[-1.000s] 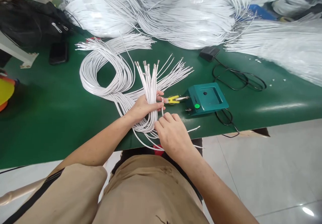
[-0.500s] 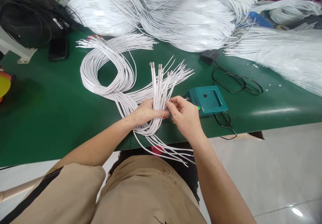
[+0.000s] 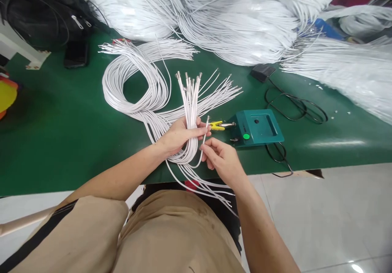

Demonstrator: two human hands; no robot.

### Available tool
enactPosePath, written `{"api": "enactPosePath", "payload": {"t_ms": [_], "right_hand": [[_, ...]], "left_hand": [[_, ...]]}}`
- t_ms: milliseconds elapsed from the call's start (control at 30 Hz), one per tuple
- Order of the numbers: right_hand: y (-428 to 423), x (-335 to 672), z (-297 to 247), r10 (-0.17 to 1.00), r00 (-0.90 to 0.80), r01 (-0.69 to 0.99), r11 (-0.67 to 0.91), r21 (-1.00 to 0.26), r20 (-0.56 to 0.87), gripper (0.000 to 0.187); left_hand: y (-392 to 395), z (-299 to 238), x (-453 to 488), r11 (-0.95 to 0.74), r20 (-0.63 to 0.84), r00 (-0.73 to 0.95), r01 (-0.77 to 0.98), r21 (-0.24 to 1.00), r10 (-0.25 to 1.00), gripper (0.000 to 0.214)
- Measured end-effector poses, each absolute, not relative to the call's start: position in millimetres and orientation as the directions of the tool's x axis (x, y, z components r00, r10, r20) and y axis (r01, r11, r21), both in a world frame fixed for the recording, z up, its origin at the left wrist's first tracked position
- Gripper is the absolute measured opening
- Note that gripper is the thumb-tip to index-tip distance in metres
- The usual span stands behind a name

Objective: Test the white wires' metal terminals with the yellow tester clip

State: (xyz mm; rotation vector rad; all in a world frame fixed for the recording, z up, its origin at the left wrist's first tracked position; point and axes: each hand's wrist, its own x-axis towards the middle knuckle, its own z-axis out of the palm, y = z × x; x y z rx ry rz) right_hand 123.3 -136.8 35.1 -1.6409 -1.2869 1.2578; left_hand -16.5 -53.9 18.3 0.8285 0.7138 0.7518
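My left hand [image 3: 180,136] is closed around a bunch of white cables [image 3: 191,105], whose metal-tipped ends point up and away from me. Between the thumb and fingers of my right hand [image 3: 222,156] is a single white cable [image 3: 205,132], its tip standing up just right of the bunch. Close to that tip is a yellow clip [image 3: 217,126] on a metal post of a small teal device [image 3: 260,126] with a green light. The clip does not visibly touch either hand. More of the cables curve down below my hands over the table's front edge.
A coiled cable bundle [image 3: 136,81] lies left of my hands on the green table [image 3: 76,142]. Big heaps of white cable [image 3: 239,19] fill the back. A black adapter [image 3: 262,72] with its cord, a phone [image 3: 76,54] and a black bag [image 3: 39,13] also lie there.
My right hand has drawn back toward me and lower, holding one cable apart from the bunch. The yellow clip, hidden before, now shows. The view has shifted slightly.
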Motion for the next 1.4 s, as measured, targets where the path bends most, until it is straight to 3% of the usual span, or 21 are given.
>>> {"api": "enactPosePath", "payload": {"t_ms": [133, 367, 500, 633, 767, 833, 1033, 1233, 1300, 1400], "right_hand": [[-123.6, 131.5, 48.2, 0.957, 0.272, 0.345, -0.193, -0.919, -0.099, 0.024], [-108.2, 122.7, 56.3, 0.966, 0.251, 0.484, -0.183, -0.856, -0.065, 0.029], [-107.1, 124.6, 56.0, 0.962, 0.258, 0.374, -0.183, -0.909, -0.087, 0.022], [-107.0, 129.3, 56.2, 0.944, 0.327, 0.334, -0.152, -0.93, -0.037, 0.019], [-108.8, 128.0, 52.0, 0.921, 0.389, 0.236, -0.116, -0.965, -0.015, 0.028], [-110.0, 126.1, 49.9, 0.922, 0.384, 0.154, -0.114, -0.981, -0.046, 0.031], [-110.4, 124.6, 43.8, 0.943, 0.31, 0.013, -0.133, -0.991, -0.122, 0.015], [-110.6, 123.8, 37.0, 0.93, 0.192, -0.363, -0.231, -0.903, -0.315, 0.018], [-111.0, 124.3, 38.5, 0.932, 0.189, -0.346, -0.232, -0.909, -0.309, 0.009], [-110.8, 129.0, 44.0, 0.964, 0.178, -0.169, -0.169, -0.971, -0.199, 0.023]], "left_hand": [[-55.7, 20.2, -15.9, 0.367, -0.213, 0.524, -0.209, 0.906, 0.825, 0.03], [-57.6, 22.6, -19.1, 0.24, -0.16, 0.503, -0.098, 0.966, 0.849, 0.034], [-57.3, 26.3, -19.0, 0.204, -0.166, 0.505, -0.021, 0.979, 0.847, 0.032], [-58.1, 28.3, -17.8, 0.261, -0.19, 0.545, -0.054, 0.964, 0.816, 0.033], [-58.7, 29.5, -17.2, 0.277, -0.208, 0.537, -0.051, 0.959, 0.818, 0.033], [-58.4, 29.3, -17.5, 0.267, -0.208, 0.528, -0.038, 0.963, 0.824, 0.032], [-57.7, 25.7, -18.3, 0.189, -0.167, 0.535, 0.014, 0.982, 0.828, 0.027], [-60.4, 27.5, -15.2, 0.257, -0.144, 0.583, -0.116, 0.959, 0.799, 0.025], [-60.9, 27.3, -15.2, 0.268, -0.134, 0.608, -0.134, 0.954, 0.782, 0.025], [-60.9, 25.5, -16.2, 0.272, -0.121, 0.645, -0.139, 0.952, 0.754, 0.026]]}}
